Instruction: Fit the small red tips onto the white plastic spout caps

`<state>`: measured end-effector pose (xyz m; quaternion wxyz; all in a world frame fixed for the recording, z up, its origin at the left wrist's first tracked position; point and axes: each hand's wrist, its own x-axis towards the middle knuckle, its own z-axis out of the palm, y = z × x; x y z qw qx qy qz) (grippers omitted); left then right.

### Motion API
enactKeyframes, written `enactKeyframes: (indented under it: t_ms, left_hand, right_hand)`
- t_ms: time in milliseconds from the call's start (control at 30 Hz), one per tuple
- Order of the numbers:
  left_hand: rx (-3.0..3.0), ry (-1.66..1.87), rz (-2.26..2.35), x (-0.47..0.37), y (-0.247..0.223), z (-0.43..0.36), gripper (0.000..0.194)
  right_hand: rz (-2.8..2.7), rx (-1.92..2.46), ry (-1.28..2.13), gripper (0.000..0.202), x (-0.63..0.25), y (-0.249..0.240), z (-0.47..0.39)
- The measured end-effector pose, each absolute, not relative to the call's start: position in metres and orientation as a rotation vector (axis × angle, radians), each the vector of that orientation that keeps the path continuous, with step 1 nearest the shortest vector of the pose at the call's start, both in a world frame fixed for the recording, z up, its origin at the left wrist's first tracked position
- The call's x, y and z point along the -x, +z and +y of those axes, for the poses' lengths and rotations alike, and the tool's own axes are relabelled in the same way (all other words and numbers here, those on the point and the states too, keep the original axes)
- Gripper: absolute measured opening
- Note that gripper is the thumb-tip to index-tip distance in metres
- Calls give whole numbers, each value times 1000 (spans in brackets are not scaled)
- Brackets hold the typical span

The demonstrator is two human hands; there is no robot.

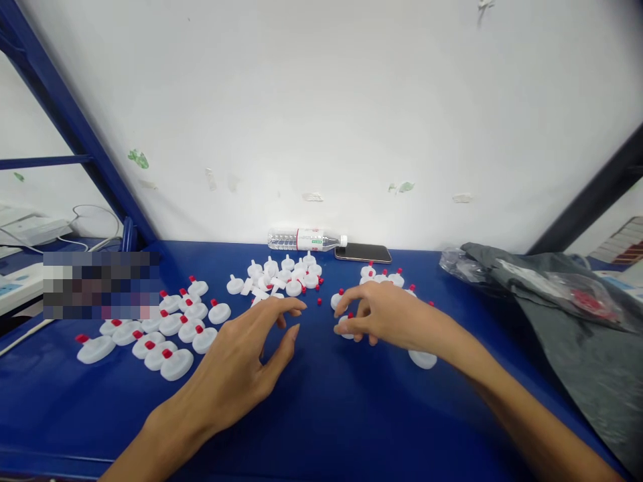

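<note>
My left hand (246, 365) is held over the front middle of the blue table, thumb and fingers apart, with nothing between them. My right hand (386, 311) reaches in from the right, its fingers curved and the thumb apart from the index finger. Its fingertips are beside a white round disc with a red cap (346, 331), partly hidden by the thumb; I cannot tell whether they touch. More red-capped white discs (370, 269) stand behind that hand, some partly covered. At the back middle is a pile of uncapped white discs with stems (294, 288), with small loose red caps (319, 302) on its right.
Several red-capped discs (177, 365) stand at the left. Against the wall lie a clear water bottle (310, 239) and a phone (362, 253). On the right is a dark grey cloth (567, 335) with plastic bags (593, 301). Blue metal posts (90, 127) frame the table.
</note>
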<state>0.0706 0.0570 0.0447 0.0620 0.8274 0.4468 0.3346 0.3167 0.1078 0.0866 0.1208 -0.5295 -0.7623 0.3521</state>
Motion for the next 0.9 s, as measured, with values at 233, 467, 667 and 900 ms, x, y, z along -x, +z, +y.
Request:
enactKeyframes:
  t_ms: [233,467,667,900]
  left_hand:
    - [-2607,1139,1542,-69,46,63,20]
    - [-2656,944,1989,-61,41,72,23]
    - [-2681,684,2042,-60,35,74,31]
    - [-2772,382,2015,-61,34,76,38]
  right_hand:
    - [-2331,1870,575,25,-341,112,103]
    - [-2488,2201,94,15,-335,108,89]
    - [-2493,2294,-61,15,-332,104,89]
    - [-2567,2301,-60,27,-321,106,88]
